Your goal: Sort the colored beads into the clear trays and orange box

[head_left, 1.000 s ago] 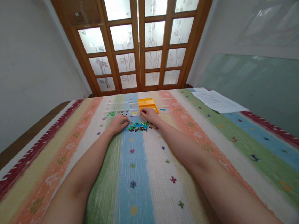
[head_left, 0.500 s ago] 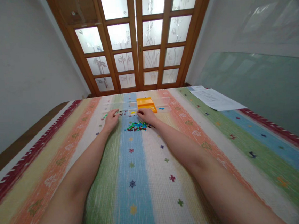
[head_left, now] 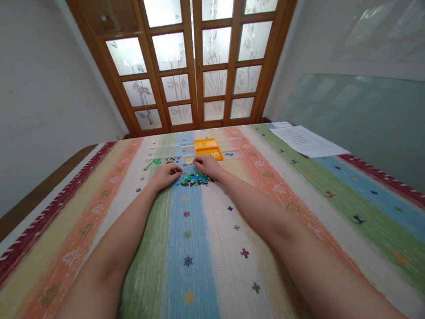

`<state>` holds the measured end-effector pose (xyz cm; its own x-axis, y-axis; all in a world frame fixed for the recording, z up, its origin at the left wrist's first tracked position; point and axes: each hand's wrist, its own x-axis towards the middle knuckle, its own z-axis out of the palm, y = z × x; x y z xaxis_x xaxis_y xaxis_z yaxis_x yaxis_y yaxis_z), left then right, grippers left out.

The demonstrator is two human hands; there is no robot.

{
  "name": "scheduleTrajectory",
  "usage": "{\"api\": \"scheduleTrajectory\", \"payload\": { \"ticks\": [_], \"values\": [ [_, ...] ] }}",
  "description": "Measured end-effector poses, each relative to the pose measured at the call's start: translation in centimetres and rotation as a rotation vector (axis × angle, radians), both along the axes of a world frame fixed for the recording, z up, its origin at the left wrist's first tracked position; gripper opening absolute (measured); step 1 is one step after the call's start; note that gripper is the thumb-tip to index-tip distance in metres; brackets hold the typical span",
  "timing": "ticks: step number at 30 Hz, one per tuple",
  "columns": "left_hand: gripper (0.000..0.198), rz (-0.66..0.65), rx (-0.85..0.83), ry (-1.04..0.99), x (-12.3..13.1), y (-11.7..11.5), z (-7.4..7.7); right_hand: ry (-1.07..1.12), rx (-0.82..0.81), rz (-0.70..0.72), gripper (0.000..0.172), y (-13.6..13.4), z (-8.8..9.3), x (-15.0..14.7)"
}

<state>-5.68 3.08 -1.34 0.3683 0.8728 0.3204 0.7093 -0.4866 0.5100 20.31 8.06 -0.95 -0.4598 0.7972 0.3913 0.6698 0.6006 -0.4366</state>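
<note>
A pile of tiny green, blue and dark red pieces [head_left: 195, 180] lies on the striped cloth. My left hand [head_left: 165, 176] is at the pile's left edge, fingers curved and thumb a little apart, with nothing visible between them. My right hand [head_left: 208, 166] hovers just behind the pile, thumb and fingertips pinched together; whatever they hold is too small to make out. Beyond the hands is a clear compartment box [head_left: 239, 154] with sorted green pieces [head_left: 155, 162], dark red pieces [head_left: 171, 160], yellow pieces [head_left: 189, 160] and blue pieces [head_left: 229, 154].
An orange case [head_left: 205, 144] stands open behind my right hand, with small pale pieces in its near part. Paper sheets [head_left: 303, 140] lie at the far right of the striped tablecloth [head_left: 193, 280]. A glass-paned wooden door [head_left: 196, 81] rises behind the table.
My left hand has moved from the compartment box toward me and right, to the pile, uncovering the green pieces. My right hand has barely shifted and stays pinched.
</note>
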Motion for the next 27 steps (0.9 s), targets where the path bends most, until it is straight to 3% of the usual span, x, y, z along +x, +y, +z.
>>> {"api": "scheduleTrajectory", "payload": {
  "ticks": [3, 7, 15, 27],
  "values": [
    [0.019, -0.107, 0.006, 0.065, 0.7, -0.5, 0.8, -0.005, -0.013, 0.0, 0.022, 0.0, 0.0, 0.0],
    [0.015, -0.155, 0.046, 0.094, 0.8, -0.5, 1.0, -0.003, -0.024, 0.006, 0.022, 0.0, -0.1, 0.0],
    [0.012, -0.145, 0.087, 0.143, 0.9, -0.3, 0.8, -0.028, -0.111, 0.266, 0.019, 0.3, 0.0, 0.3],
    [0.01, -0.155, 0.08, 0.141, 0.8, 0.0, 0.5, -0.167, -0.009, 0.375, 0.015, -1.3, 0.6, -1.2]
  ]
}}
